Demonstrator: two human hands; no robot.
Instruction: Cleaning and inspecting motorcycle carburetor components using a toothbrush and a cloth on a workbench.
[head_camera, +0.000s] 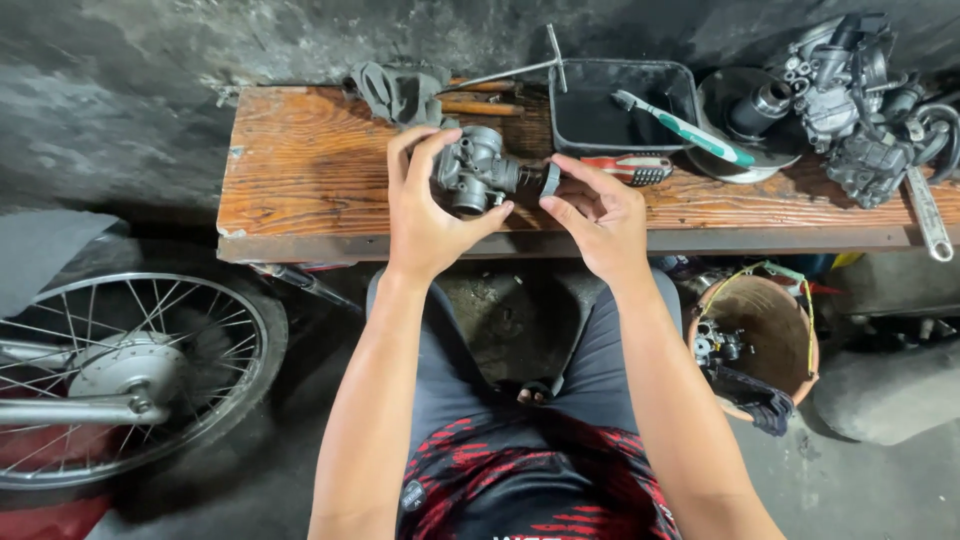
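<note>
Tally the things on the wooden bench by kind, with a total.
Carburetors: 2, one held in the left hand with the right hand at its cap, one at the right end
Toothbrush: 1
Black tray: 1
Screwdriver: 1
Wrench: 1
Total: 6

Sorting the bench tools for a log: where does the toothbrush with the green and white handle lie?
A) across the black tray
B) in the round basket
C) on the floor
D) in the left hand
A: the toothbrush lies slanted across the black tray on the wooden bench.
</note>
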